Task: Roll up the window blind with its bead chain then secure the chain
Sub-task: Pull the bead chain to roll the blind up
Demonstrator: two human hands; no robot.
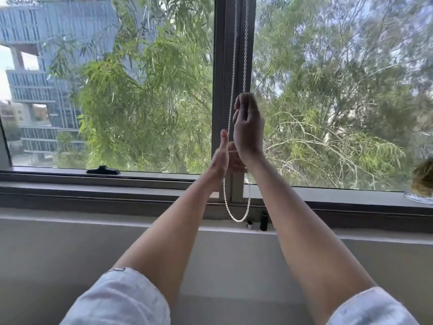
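Observation:
A white bead chain [234, 55] hangs in two strands in front of the dark central window post [221, 66], and its loop ends near the sill [237, 219]. My right hand [248, 127] is raised and closed around the right strand at about mid-window height. Lower and to the left, my left hand [221, 158] is held edge-on beside the left strand with its fingers straight. Whether it touches the chain I cannot tell. The blind itself is out of view above the frame.
A black window handle [102, 170] lies on the lower frame at left. Two small dark cylinders [263, 221] stand on the ledge below the loop. A plant in a glass dish [421, 184] sits at the far right. Trees and buildings show through the glass.

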